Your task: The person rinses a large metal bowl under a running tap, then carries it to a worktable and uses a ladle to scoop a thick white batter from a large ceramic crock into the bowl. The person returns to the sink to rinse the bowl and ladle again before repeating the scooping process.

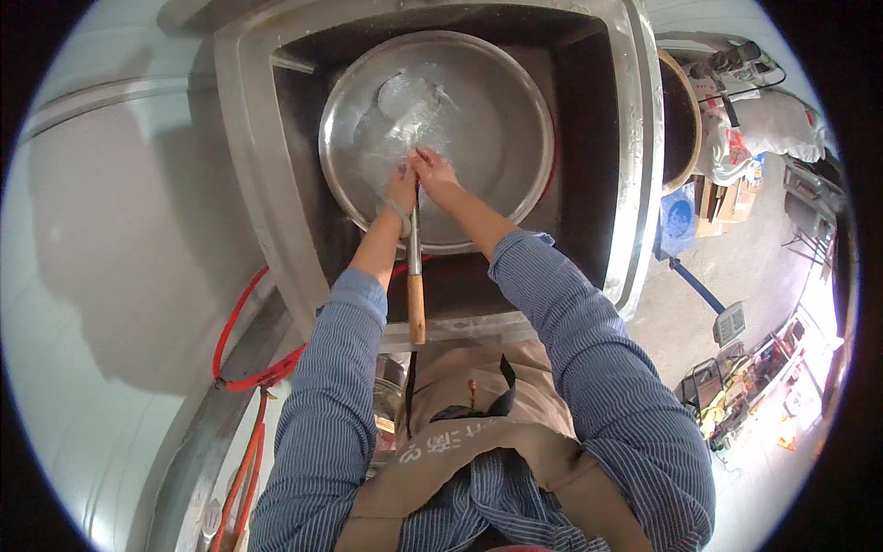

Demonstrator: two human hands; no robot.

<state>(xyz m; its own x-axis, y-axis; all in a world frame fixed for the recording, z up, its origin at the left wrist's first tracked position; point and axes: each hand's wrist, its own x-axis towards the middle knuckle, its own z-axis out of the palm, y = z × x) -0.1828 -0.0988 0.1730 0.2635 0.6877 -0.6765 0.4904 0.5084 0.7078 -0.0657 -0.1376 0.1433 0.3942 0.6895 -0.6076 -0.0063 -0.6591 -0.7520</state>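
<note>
A large round stainless steel basin (540, 114) holding water sits inside a deep metal sink (638, 159). Over the basin, my left hand (400, 185) is closed around the metal shaft of a long-handled utensil (416, 303). My right hand (433, 169) meets it at the same shaft, fingers curled on it near the left fingertips. The wooden grip points back towards my apron, past the sink's front rim. Ahead of my hands the utensil's rounded head is blurred by splashing, glinting water, so I cannot tell a ladle from a skimmer.
A red hose (221, 345) loops over the sink's left side. To the right stand a round brown-rimmed vessel (679, 124), white bags (779, 124), a cardboard box (728, 203) and a blue plastic container (676, 214). A platform scale's display (730, 324) rises from the floor there.
</note>
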